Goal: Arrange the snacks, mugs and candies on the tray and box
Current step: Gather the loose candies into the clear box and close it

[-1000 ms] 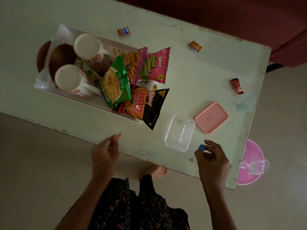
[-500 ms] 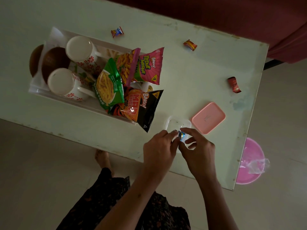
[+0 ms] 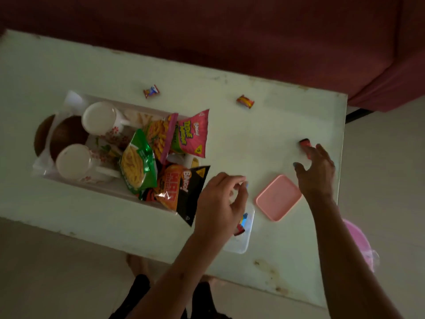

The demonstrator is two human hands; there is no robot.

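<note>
At the left end of the pale table (image 3: pixel 230 139) I see the white plastic tray (image 3: pixel 69 180), already packed with two white flowered mugs (image 3: pixel 78 163) and bright snack bags (image 3: pixel 138 162). My left hand (image 3: pixel 218 203) hovers with loosely curled fingers over the clear plastic box (image 3: pixel 243 240) by the near edge, where candies (image 3: pixel 243 221) lie. My right hand (image 3: pixel 316 174), fingers spread, reaches for the red wrapped candy (image 3: pixel 304 143) near the right edge.

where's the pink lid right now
In the head view the pink lid lies flat on the table, right of centre, beside the clear box and just below the right hand.

Blue candy (image 3: pixel 245 218) in clear box (image 3: pixel 249 236)
</note>
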